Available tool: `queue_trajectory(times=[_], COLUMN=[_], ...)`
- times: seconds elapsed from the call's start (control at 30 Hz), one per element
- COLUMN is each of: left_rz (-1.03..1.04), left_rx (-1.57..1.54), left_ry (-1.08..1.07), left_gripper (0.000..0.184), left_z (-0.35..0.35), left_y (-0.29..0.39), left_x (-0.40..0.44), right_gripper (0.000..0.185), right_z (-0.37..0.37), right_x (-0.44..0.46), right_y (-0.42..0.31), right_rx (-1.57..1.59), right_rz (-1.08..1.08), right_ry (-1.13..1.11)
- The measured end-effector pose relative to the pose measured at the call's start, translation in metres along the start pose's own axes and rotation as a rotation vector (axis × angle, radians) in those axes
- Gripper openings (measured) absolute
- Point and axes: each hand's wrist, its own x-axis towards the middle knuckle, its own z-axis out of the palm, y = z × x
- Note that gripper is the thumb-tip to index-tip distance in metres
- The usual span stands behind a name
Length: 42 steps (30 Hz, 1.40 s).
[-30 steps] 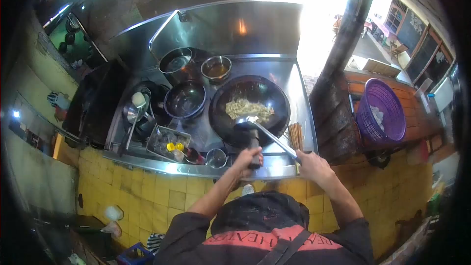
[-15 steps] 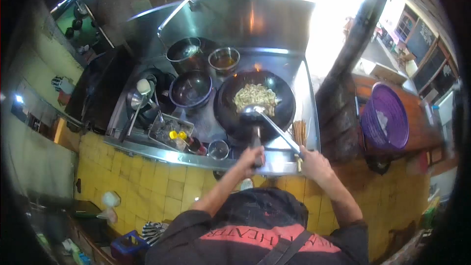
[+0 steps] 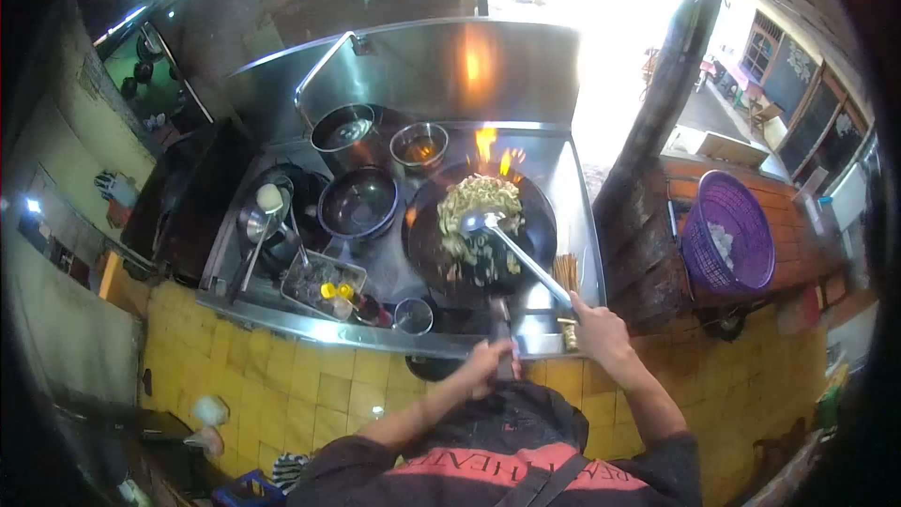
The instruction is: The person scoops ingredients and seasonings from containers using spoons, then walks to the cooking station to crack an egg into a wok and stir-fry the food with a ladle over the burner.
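Observation:
My left hand (image 3: 490, 366) is wrapped round the dark handle (image 3: 501, 321) of a large black wok (image 3: 538, 242) on the steel stove. In my right hand (image 3: 599, 330) is the end of a long ladle (image 3: 526, 260), whose bowl is over the wok. Pale sliced food (image 3: 481, 207) is heaped and partly in the air above the wok, with loose pieces scattered toward the handle. Orange flames (image 3: 486, 143) rise at the wok's far edge. A bundle of thin sticks (image 3: 565, 272) lies beside the ladle's shaft.
Left of the wok are a dark bowl (image 3: 358, 204), a metal bowl of liquid (image 3: 419, 146) and a pot (image 3: 345, 128). Bottles with yellow caps (image 3: 336, 291) and a glass (image 3: 413, 316) line the front edge. A purple basket (image 3: 727, 235) is on the wooden table at right.
The wok's handle and my left hand have moved back toward my body. The food has been thrown up from the wok, and the flames have grown much larger.

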Motion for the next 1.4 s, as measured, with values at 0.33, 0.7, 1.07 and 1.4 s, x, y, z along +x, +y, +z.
queue_trajectory(times=[0.33, 0.7, 1.07, 1.4], left_rz=[0.276, 0.245, 0.218, 0.092], left_rx=[-0.022, 0.007, 0.011, 0.022], left_ry=[-0.01, 0.027, -0.025, 0.045], left_gripper=[0.02, 0.024, 0.022, 0.021], left_z=[-0.1, -0.099, -0.103, -0.096], left_y=[-0.002, 0.004, 0.009, 0.011], left_x=[0.144, 0.136, 0.132, 0.157], right_gripper=[0.052, 0.039, 0.031, 0.036], right_z=[0.049, 0.074, 0.064, 0.076], right_x=[0.041, 0.09, 0.091, 0.085], right_y=[-0.017, -0.01, -0.011, -0.042], right_rx=[0.308, 0.346, 1.095, 0.096], right_rz=[-0.008, 0.146, -0.029, 0.02], right_ry=[0.255, 0.173, -0.282, -0.043])
